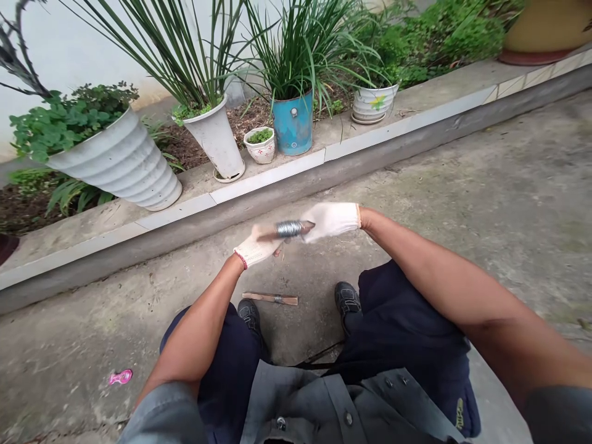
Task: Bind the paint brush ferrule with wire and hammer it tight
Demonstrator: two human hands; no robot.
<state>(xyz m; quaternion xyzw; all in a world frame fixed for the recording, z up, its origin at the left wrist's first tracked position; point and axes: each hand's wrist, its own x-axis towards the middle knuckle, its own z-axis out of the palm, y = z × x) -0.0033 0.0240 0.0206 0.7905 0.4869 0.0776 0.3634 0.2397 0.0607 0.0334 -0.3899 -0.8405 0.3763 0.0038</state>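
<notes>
My left hand [259,248], in a white knit glove, is closed around a wooden stick wound with silvery wire [288,229]. The stick lies roughly level in front of me, its pointed right end bare of wire. Against that end is my right hand [329,221], gloved the same way and smeared by motion. Its fingers are too blurred to show whether they grip anything. On the concrete between my shoes rests a second, thinner wooden stick [271,298] with a little wire around its middle.
A low tiled ledge [272,180] crosses in front of my hands. On it stand a ribbed white planter [124,161], a tall white pot [216,139], a small patterned pot [260,148], a blue bucket [292,123] and other potted plants. A pink object [121,377] lies on the ground at left.
</notes>
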